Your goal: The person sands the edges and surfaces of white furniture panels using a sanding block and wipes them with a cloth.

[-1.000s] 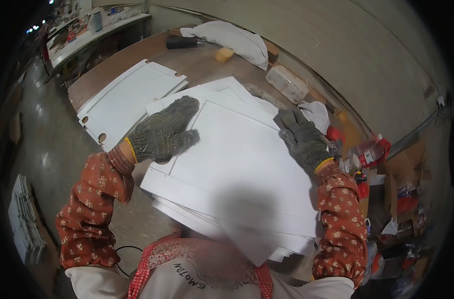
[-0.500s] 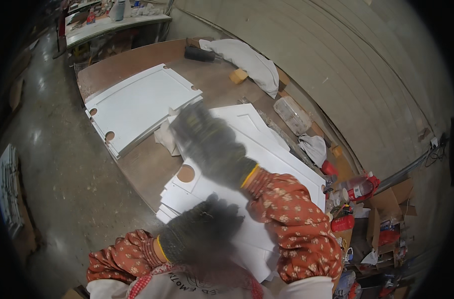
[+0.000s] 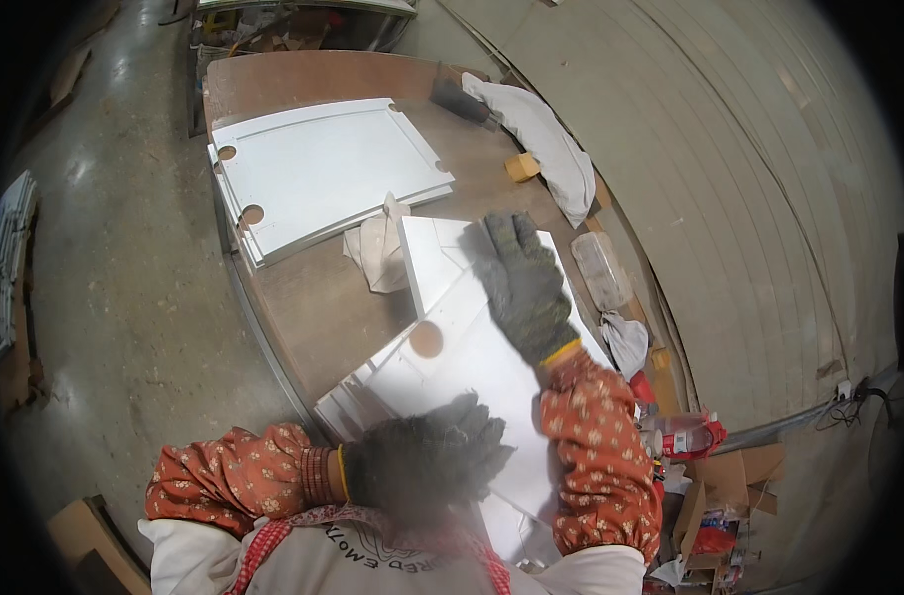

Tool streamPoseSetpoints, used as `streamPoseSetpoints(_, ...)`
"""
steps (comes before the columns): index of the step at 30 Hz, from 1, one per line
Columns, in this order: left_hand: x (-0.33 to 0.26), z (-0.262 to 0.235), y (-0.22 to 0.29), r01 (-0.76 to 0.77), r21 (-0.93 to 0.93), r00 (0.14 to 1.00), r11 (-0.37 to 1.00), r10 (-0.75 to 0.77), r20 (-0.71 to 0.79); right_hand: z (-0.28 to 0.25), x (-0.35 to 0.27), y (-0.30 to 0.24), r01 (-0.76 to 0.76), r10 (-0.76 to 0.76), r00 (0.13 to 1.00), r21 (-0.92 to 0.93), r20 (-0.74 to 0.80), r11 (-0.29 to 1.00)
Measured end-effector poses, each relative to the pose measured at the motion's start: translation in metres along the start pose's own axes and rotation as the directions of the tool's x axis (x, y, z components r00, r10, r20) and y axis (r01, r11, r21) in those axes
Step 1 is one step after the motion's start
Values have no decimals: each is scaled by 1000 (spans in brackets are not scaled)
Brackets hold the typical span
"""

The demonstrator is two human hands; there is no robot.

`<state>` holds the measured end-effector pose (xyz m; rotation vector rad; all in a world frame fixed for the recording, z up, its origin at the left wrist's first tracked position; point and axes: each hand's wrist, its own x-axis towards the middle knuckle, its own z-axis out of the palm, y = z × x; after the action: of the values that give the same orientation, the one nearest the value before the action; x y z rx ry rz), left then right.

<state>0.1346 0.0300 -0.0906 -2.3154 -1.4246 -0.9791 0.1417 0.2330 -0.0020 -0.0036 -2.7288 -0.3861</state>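
Observation:
Both my hands wear dark knit gloves over orange patterned sleeves. My right hand (image 3: 519, 283) lies flat, fingers spread, on the top white panel (image 3: 452, 347) of a stack at the near end of a brown workbench (image 3: 313, 297). That panel has a round hole near its left edge. My left hand (image 3: 427, 466) rests on the near part of the same stack, blurred, close to my chest; whether it grips the panel edge I cannot tell.
A second stack of white panels (image 3: 323, 174) with round holes lies farther along the bench. A crumpled cloth (image 3: 377, 253) sits between the stacks. A white cloth (image 3: 541, 149), a small wooden block (image 3: 521, 167) and a clear plastic container (image 3: 601, 268) line the right edge. Concrete floor lies left.
My view has swung left and forward. My right hand has slid to the far part of the top panel, and my left hand has pulled back close to my body.

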Motion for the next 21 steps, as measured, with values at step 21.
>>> streamPoseSetpoints(21, -1, 11, -36, 238, -967, 944, -91, -213, 253, -52, 19, 28, -259, 231, 965, 289, 128, 921)
